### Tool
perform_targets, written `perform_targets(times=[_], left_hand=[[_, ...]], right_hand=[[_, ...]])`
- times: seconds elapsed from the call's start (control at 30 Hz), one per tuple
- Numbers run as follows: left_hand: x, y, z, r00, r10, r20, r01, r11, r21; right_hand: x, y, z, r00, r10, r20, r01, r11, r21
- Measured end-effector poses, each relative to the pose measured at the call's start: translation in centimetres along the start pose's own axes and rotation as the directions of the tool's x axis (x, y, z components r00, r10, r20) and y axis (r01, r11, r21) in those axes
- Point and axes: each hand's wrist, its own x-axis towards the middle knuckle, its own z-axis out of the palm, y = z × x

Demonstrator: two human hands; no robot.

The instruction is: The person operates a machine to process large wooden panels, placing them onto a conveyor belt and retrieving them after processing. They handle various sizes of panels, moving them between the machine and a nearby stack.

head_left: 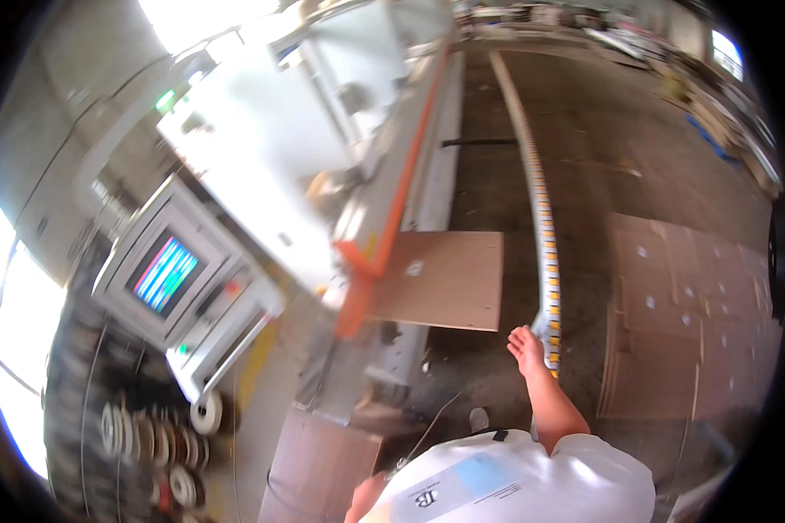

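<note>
My right hand (pixel 525 349) is stretched forward at waist height, beside the near end of a long rail with yellow rollers (pixel 549 288). Its fingers look extended and hold nothing I can see; whether they touch the rail is unclear. Ahead and slightly left of it, a flat brown board (pixel 449 283) sticks out of the machine's side, apart from my fingers. Of my left side only a bit of bare skin (pixel 366 497) shows at the lower edge, blurred, with its fingers hidden. A stack of brown panels (pixel 323 466) stands close to it.
A long white machine (pixel 262 148) with an orange guard strip (pixel 410 157) runs away on the left. Its control panel (pixel 170 275) has a lit screen. Rolls of edging tape (pixel 153 436) lie at lower left. A large brown panel stack (pixel 672 318) stands at right.
</note>
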Motion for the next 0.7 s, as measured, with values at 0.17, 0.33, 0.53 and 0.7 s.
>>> perform_targets(times=[0.17, 0.33, 0.53, 0.7], left_hand=[[-1.2, 1.3, -1.6, 0.994, 0.040, 0.106, -0.038, 0.999, -0.023], [-2.2, 2.5, -1.0, 0.966, 0.168, 0.198, -0.164, 0.986, -0.036], [-2.5, 4.1, 0.6, 0.879, 0.331, 0.342, -0.375, 0.924, 0.072], [-1.3, 2.8, 4.2, 0.877, 0.403, 0.260, -0.421, 0.907, 0.013]], right_hand=[[-11.0, -5.1, -4.2, 0.989, -0.145, 0.010, 0.145, 0.989, 0.011], [-19.7, -5.7, -10.0, 0.940, -0.334, -0.070, 0.325, 0.939, -0.116], [-30.0, -3.0, -15.5, 0.935, -0.306, -0.181, 0.235, 0.913, -0.334], [-35.4, -2.3, -21.3, 0.924, -0.285, -0.254, 0.168, 0.901, -0.399]])
